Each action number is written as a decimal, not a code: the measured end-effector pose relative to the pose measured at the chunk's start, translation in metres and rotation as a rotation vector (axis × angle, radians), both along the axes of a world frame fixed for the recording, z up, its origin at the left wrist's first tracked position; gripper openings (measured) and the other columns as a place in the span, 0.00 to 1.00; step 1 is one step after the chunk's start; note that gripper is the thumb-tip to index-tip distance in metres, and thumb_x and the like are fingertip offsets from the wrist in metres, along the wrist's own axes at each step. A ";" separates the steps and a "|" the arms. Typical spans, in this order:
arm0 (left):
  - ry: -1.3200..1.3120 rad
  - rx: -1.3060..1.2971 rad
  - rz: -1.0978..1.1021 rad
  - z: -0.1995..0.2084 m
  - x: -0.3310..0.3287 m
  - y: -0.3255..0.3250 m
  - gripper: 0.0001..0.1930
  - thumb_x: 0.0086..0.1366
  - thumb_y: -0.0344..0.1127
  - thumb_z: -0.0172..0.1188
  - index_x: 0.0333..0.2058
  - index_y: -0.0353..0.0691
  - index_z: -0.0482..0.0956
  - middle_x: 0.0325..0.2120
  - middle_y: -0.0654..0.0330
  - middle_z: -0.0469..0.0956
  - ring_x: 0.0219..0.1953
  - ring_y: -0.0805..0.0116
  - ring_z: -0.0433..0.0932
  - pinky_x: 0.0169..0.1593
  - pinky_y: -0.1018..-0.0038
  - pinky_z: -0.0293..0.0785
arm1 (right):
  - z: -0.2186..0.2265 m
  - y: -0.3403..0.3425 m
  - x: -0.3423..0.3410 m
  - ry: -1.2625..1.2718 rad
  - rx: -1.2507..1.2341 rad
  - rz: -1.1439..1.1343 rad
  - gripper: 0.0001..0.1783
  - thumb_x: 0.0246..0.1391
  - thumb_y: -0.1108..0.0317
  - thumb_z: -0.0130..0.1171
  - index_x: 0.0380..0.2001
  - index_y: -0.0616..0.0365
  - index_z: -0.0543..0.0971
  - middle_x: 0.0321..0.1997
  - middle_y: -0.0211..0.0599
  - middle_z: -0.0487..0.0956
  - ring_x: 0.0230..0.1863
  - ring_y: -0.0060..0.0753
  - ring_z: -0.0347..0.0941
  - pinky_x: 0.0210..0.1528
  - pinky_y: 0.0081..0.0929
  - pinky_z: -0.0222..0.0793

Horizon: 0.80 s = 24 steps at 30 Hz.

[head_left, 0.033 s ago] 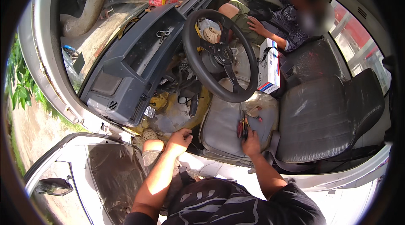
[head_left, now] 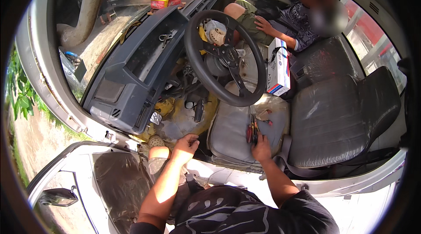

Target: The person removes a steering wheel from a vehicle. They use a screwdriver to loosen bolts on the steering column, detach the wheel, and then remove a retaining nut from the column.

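The person leans in at the open door of a vehicle, both forearms reaching in from the near side. The work sits on the near seat, where a small cluster of hand tools lies just left of its right edge: a red-handled tool and, touching it or nearly so on the right, an orange-and-black tool. The right hand is at their near end, fingers bent down against the orange-and-black one; from here I can't tell whether they have closed around it or only rest on it.

Away to the left, near the seat's edge, the left hand hangs with fingers curled in narrowly, and whether anything thin is pinched there I can't make out.

I'd judge the step in hand to be dealing with the tools on the seat. Lifting the orange-and-black one would call for a firm grasp on its handles and a clean draw toward the near side, clear of its red neighbour and below the steering wheel.

Farther off, a white box stands right of the wheel, and beyond it rests a seated co-worker's hand.
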<state>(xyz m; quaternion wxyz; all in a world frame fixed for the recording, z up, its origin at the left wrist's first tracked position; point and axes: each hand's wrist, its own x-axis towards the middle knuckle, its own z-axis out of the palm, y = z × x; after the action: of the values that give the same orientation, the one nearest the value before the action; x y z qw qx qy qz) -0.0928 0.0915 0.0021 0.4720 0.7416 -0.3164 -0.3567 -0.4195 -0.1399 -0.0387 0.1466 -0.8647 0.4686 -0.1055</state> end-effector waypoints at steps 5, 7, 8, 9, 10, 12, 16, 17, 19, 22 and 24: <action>-0.073 -0.390 0.273 0.049 -0.005 0.027 0.12 0.72 0.28 0.69 0.51 0.30 0.85 0.40 0.53 0.90 0.42 0.67 0.88 0.51 0.71 0.83 | 0.008 0.001 -0.001 0.028 0.113 -0.084 0.43 0.57 0.69 0.69 0.75 0.58 0.68 0.59 0.61 0.74 0.61 0.68 0.74 0.65 0.57 0.74; -0.261 -0.430 0.277 0.087 0.006 0.029 0.11 0.71 0.26 0.69 0.49 0.30 0.84 0.38 0.53 0.89 0.40 0.68 0.87 0.48 0.70 0.82 | 0.013 -0.001 0.002 -0.025 0.139 -0.090 0.42 0.57 0.69 0.69 0.75 0.57 0.69 0.60 0.60 0.74 0.62 0.68 0.73 0.65 0.56 0.74; -0.317 -0.463 0.263 0.108 0.009 0.028 0.10 0.71 0.26 0.69 0.48 0.29 0.84 0.38 0.52 0.89 0.40 0.67 0.87 0.48 0.70 0.82 | 0.015 -0.001 0.002 -0.070 0.119 -0.082 0.41 0.58 0.69 0.69 0.75 0.57 0.69 0.60 0.60 0.74 0.63 0.68 0.73 0.66 0.56 0.74; -0.370 -0.511 0.251 0.130 0.012 0.025 0.10 0.70 0.25 0.69 0.48 0.29 0.84 0.37 0.52 0.89 0.40 0.66 0.87 0.48 0.69 0.82 | 0.016 -0.003 0.004 -0.037 0.145 -0.098 0.41 0.58 0.70 0.68 0.75 0.57 0.69 0.60 0.59 0.74 0.63 0.67 0.73 0.66 0.56 0.74; -0.423 -0.561 0.238 0.153 0.015 0.020 0.09 0.70 0.25 0.68 0.47 0.29 0.84 0.37 0.52 0.89 0.40 0.65 0.87 0.48 0.69 0.82 | 0.017 -0.002 0.005 -0.038 0.159 -0.116 0.41 0.58 0.70 0.68 0.75 0.57 0.69 0.60 0.59 0.74 0.62 0.67 0.73 0.66 0.56 0.74; -0.634 -0.652 0.183 0.199 0.020 0.004 0.07 0.69 0.23 0.65 0.45 0.30 0.83 0.37 0.50 0.88 0.40 0.59 0.87 0.48 0.67 0.82 | 0.017 -0.003 0.005 -0.046 0.163 -0.130 0.41 0.58 0.69 0.69 0.75 0.56 0.69 0.60 0.58 0.74 0.62 0.66 0.73 0.66 0.56 0.74; -0.948 -0.649 -0.005 0.279 0.028 -0.045 0.11 0.64 0.26 0.68 0.45 0.31 0.85 0.40 0.50 0.88 0.47 0.49 0.87 0.57 0.59 0.81 | 0.009 -0.003 0.004 -0.133 0.153 -0.197 0.41 0.54 0.70 0.69 0.72 0.56 0.72 0.57 0.57 0.74 0.62 0.64 0.73 0.65 0.54 0.73; -1.020 -0.610 -0.082 0.295 0.031 -0.060 0.13 0.63 0.27 0.70 0.46 0.33 0.85 0.43 0.50 0.87 0.50 0.48 0.86 0.59 0.57 0.80 | 0.007 -0.002 0.003 -0.162 0.131 -0.198 0.41 0.52 0.69 0.69 0.71 0.58 0.74 0.56 0.56 0.75 0.61 0.63 0.74 0.65 0.53 0.74; -1.156 -0.512 -0.226 0.324 0.036 -0.090 0.15 0.61 0.29 0.73 0.47 0.35 0.86 0.49 0.50 0.86 0.56 0.44 0.84 0.62 0.55 0.78 | 0.001 -0.002 0.002 -0.190 0.104 -0.209 0.41 0.51 0.69 0.69 0.71 0.59 0.74 0.55 0.56 0.75 0.60 0.63 0.74 0.64 0.53 0.74; -1.264 -0.303 -0.323 0.351 0.039 -0.134 0.20 0.59 0.33 0.77 0.50 0.41 0.87 0.58 0.51 0.83 0.65 0.42 0.78 0.69 0.49 0.72 | -0.006 -0.002 0.001 -0.233 0.073 -0.221 0.41 0.51 0.67 0.69 0.70 0.62 0.74 0.54 0.55 0.75 0.59 0.62 0.74 0.63 0.53 0.74; -1.371 -0.181 -0.414 0.361 0.044 -0.167 0.22 0.60 0.38 0.78 0.53 0.44 0.88 0.61 0.52 0.81 0.68 0.43 0.75 0.73 0.46 0.68 | -0.008 -0.002 0.001 -0.237 0.089 -0.234 0.40 0.51 0.67 0.69 0.70 0.63 0.75 0.53 0.55 0.75 0.59 0.62 0.74 0.63 0.53 0.73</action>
<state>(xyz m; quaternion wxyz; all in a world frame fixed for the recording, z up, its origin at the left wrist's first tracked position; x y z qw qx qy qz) -0.0485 -0.0756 0.3633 0.1495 0.6814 -0.7038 0.1344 -0.4185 -0.1423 -0.0469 0.2258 -0.7783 0.5499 -0.2020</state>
